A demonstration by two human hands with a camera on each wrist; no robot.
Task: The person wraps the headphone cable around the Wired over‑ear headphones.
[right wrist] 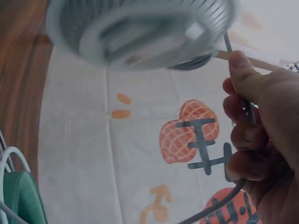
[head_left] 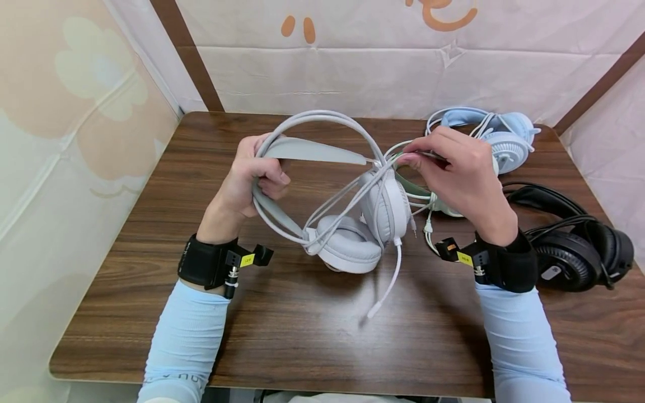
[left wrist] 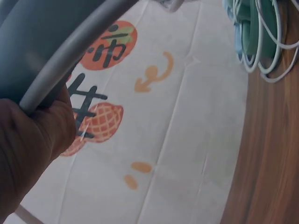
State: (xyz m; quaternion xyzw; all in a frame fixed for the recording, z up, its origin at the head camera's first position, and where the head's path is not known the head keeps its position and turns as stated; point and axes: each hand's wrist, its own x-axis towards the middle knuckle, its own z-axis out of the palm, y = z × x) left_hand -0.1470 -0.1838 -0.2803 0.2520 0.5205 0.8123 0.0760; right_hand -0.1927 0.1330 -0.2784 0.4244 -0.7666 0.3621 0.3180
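My left hand (head_left: pixel 247 173) grips the headband of light grey headphones (head_left: pixel 350 249), thumb and fingers curled round it. The headphones are held up over the table with the ear cups hanging to the lower right. Several turns of their thin cable (head_left: pixel 347 204) run across the ear cups and the band opening. To the right, my right hand (head_left: pixel 458 168) pinches the cable between thumb and fingers. In the right wrist view, a length of the cable (right wrist: pixel 226 200) passes through its curled fingers, beside a ribbed ear cup (right wrist: pixel 140 32). A short white cable end (head_left: pixel 385 291) dangles below one cup.
Behind my right hand lie pale green headphones (head_left: pixel 415 187), partly hidden, with light blue headphones (head_left: pixel 509 143) beyond them. Black headphones (head_left: pixel 569 252) rest at the right edge of the brown wooden table (head_left: pixel 302 336). A printed cloth (head_left: pixel 322 73) hangs behind the table.
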